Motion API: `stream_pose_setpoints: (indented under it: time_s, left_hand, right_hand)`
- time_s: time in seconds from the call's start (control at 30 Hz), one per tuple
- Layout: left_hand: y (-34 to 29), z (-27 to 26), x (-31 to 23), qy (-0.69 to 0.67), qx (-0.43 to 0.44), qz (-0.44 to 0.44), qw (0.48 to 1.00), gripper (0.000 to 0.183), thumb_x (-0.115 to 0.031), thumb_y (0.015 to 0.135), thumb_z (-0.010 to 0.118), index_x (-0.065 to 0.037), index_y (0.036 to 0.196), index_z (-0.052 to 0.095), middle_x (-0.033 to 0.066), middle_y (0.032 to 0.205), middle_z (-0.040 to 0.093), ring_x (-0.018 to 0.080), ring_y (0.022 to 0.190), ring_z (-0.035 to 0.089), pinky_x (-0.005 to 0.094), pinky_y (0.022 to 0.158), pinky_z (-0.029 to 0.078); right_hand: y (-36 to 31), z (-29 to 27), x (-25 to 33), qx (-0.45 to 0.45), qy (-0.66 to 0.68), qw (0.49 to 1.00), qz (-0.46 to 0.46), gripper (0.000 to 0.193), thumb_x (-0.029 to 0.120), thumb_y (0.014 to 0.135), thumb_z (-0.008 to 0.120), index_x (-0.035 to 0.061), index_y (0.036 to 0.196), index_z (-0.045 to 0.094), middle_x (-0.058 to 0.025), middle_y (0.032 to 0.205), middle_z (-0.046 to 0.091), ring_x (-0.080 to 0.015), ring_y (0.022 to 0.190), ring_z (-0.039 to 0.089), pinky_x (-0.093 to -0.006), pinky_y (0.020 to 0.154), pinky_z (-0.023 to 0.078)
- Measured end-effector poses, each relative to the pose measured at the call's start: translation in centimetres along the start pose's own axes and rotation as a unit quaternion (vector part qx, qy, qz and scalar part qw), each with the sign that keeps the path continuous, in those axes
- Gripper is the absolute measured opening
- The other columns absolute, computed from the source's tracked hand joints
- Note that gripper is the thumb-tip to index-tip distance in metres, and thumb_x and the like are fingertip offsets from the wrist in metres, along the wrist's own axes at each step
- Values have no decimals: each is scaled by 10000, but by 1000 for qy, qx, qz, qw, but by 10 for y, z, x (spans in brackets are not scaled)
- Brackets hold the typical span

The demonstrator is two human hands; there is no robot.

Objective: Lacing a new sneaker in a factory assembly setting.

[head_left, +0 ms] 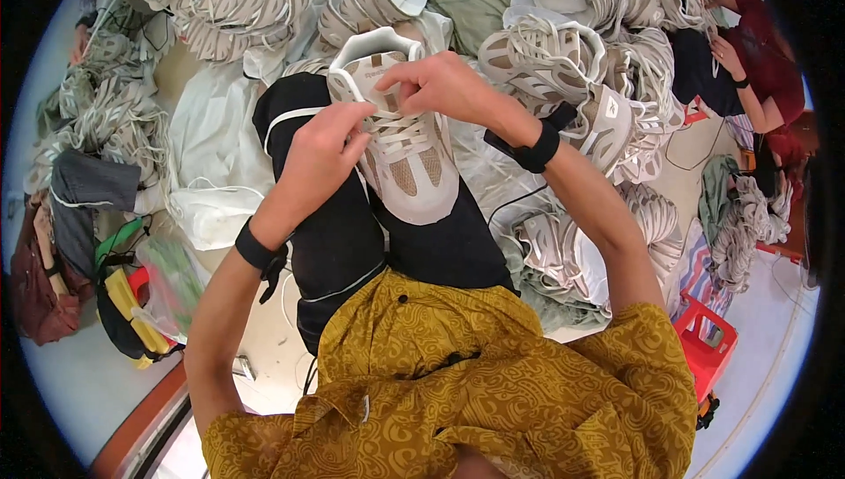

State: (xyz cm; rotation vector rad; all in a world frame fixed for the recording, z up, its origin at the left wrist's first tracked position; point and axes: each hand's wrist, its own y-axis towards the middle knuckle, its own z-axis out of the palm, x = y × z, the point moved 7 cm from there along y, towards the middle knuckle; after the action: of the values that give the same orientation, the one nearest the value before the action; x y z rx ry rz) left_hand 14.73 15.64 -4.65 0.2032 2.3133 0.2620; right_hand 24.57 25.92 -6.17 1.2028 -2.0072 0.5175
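Note:
A beige and white sneaker upper point(414, 175) rests on my thighs, toe toward me, with white laces point(400, 138) crossing its front. My left hand point(324, 149) is closed at the left eyelet edge, fingers curled. A white shoelace strand point(295, 114) runs over my left knee to that hand and seems caught in its fingers. Over the tongue point(374, 70), my right hand point(444, 90) is closed with thumb and forefinger bent toward each other. Whatever lies between those fingertips is too small to make out.
Stacked sneaker uppers point(251, 8) lie beyond my knees, with more uppers point(546, 52) to the right. White plastic sheeting point(216, 127) spreads at left. A red plastic stool point(704, 347) stands at right. A person in dark red point(766, 57) works at far right; another person's hand point(79, 43) shows at far left.

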Motion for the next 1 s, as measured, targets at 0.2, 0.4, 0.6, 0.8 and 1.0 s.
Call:
stream_pose_setpoints:
  time_s: [0.2,0.4,0.6,0.8,1.0]
  left_hand:
    - [3,5,-12,111,10,92,989,197,-19,717,597,-55,907,562,99,767,533,257,723,555,335,620,459]
    - [8,8,-14,151,21,102,983,113,-40,710,600,-58,811,551,86,727,525,267,714,550,354,609,452]
    - [17,9,-14,152,61,86,983,79,-61,708,587,-60,769,537,91,705,527,276,708,553,368,597,444]
    - [19,11,-16,151,82,60,983,76,-52,708,575,-53,756,516,99,709,525,292,713,554,376,599,442]
    - [17,10,-19,141,61,67,986,86,-53,709,582,-47,757,511,98,718,520,290,707,557,380,601,444]
  right_hand:
    - [-5,-2,-2,3,15,1000,8,352,87,602,651,117,952,643,-33,661,624,-185,623,599,-299,586,457]
    - [-2,-1,-1,0,2,1000,-6,337,66,600,641,113,933,646,-28,646,618,-182,616,595,-302,587,458]
    - [-2,-1,-2,-1,1,1000,-12,326,67,594,636,113,916,648,-28,647,618,-187,613,593,-307,581,457]
    - [-2,-2,5,8,-33,999,-30,355,57,601,623,107,952,636,-32,648,610,-176,599,578,-298,567,450]
    - [2,4,18,-5,-96,994,-54,357,53,616,609,123,965,634,-38,619,591,-189,561,566,-306,530,437]
